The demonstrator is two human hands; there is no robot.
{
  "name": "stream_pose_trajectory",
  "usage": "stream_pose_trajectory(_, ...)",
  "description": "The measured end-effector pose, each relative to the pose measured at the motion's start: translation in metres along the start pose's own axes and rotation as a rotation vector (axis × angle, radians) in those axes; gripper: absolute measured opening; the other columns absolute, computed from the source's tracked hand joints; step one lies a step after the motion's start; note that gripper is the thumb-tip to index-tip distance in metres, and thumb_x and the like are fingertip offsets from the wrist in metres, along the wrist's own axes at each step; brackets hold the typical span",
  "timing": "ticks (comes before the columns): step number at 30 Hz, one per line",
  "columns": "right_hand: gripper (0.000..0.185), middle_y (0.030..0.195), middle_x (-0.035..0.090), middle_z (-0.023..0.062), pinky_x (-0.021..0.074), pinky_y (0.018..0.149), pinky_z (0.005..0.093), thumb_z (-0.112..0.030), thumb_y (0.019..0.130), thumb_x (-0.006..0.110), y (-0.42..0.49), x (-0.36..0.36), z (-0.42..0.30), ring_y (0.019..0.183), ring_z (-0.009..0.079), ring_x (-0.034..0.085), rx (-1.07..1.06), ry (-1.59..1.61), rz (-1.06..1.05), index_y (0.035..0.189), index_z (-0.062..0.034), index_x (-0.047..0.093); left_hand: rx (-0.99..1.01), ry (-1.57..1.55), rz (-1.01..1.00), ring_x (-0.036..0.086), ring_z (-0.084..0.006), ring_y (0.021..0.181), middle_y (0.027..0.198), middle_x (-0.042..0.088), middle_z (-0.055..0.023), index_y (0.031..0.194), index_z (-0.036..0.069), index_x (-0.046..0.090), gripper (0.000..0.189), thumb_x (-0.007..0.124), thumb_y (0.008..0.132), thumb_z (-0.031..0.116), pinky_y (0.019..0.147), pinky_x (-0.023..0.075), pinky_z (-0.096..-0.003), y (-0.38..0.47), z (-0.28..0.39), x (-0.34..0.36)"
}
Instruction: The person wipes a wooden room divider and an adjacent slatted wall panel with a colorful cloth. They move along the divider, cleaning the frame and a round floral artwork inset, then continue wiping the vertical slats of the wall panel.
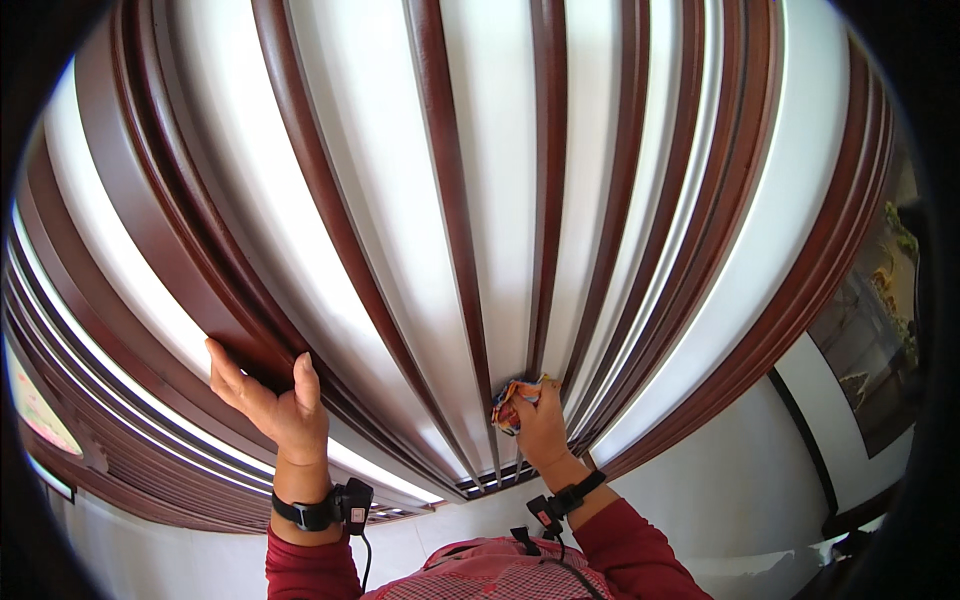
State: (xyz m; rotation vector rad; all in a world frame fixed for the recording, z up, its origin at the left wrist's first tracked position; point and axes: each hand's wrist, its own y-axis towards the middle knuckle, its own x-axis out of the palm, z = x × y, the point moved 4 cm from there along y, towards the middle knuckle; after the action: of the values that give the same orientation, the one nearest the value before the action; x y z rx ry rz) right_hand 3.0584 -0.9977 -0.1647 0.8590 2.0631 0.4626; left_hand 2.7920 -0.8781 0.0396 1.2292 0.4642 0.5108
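A tall door-like panel [390, 172] of white strips and dark brown vertical slats fills the view before me. My left hand [289, 420] is at a wide brown upright [139, 187] on the panel's left, with the thumb on one side and the fingers spread on the other. Low on the slats, my right hand [541, 427] holds a crumpled multicoloured cloth [514, 405]. The cloth presses against the panel beside a brown slat [550, 187]. The fingers partly hide it.
Pale floor [405, 536] runs below the panel. A louvred brown surface [172, 487] stands at the lower left. Beyond the right brown frame [817, 240] are a light wall [720, 442] and a dark glossy picture or pane [862, 360]. Each wrist wears a strapped device with a cable.
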Motion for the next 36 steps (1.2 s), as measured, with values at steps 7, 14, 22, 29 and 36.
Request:
stream_pose_trajectory(7, 0.037, 0.118, 0.047, 0.0219, 0.0465, 0.090, 0.0433, 0.009, 0.070, 0.064, -0.048, -0.014, -0.007, 0.105, 0.0418, 0.053, 0.211, 0.081, -0.189, 0.106, -0.0008, 0.061, 0.133, 0.083, -0.020, 0.042, -0.0373, 0.119, 0.130, 0.039, -0.0241, 0.147, -0.005, 0.024, 0.090, 0.074, 0.081, 0.031, 0.102, 0.0351, -0.0427, 0.001, 0.001, 0.002)
stream_pose_trajectory(14, 0.050, 0.133, 0.040, 0.0266, 0.0430, 0.098, 0.0429, 0.006, 0.064, 0.073, 0.072, -0.103, -0.124, 0.117, 0.0435, 0.049, -0.251, 0.121, 0.259, 0.111, 0.0024, 0.058, 0.115, 0.063, -0.042, 0.041, -0.0368, 0.120, 0.132, 0.038, -0.0239, 0.148, -0.004, 0.023, 0.092, 0.075, 0.081, 0.030, 0.103, 0.0349, -0.0424, 0.003, 0.003, 0.003)
stream_pose_trajectory(22, 0.049, 0.134, 0.041, 0.0278, 0.0394, 0.100, 0.0453, 0.006, 0.071, 0.067, 0.133, -0.084, -0.192, 0.117, 0.0434, 0.046, -0.324, -0.127, 0.283, 0.120, -0.0015, 0.060, 0.128, 0.048, -0.029, 0.041, -0.0349, 0.120, 0.131, 0.039, -0.0219, 0.147, -0.003, 0.025, 0.088, 0.074, 0.079, 0.024, 0.104, 0.0327, -0.0419, 0.001, 0.006, -0.001)
stream_pose_trajectory(29, 0.019, 0.108, 0.051, 0.0204, 0.0477, 0.080, 0.0363, -0.006, 0.087, 0.061, 0.023, 0.009, -0.076, 0.092, 0.0317, 0.058, 0.337, 0.411, 0.003, 0.105, 0.0031, 0.063, 0.057, 0.103, -0.071, 0.041, -0.0311, 0.115, 0.129, 0.037, -0.0202, 0.147, -0.007, 0.021, 0.102, 0.075, 0.079, 0.046, 0.098, 0.0343, -0.0387, 0.003, 0.006, -0.008)
stream_pose_trajectory(36, 0.019, 0.104, 0.059, 0.0192, 0.0491, 0.079, 0.0401, -0.008, 0.083, 0.062, -0.061, 0.055, -0.018, 0.096, 0.0350, 0.058, -0.112, -0.316, -0.319, 0.098, 0.0021, 0.065, 0.086, 0.149, -0.066, 0.040, -0.0274, 0.114, 0.125, 0.038, -0.0150, 0.150, -0.002, 0.019, 0.100, 0.073, 0.081, 0.047, 0.097, 0.0359, -0.0368, 0.009, 0.011, -0.008)
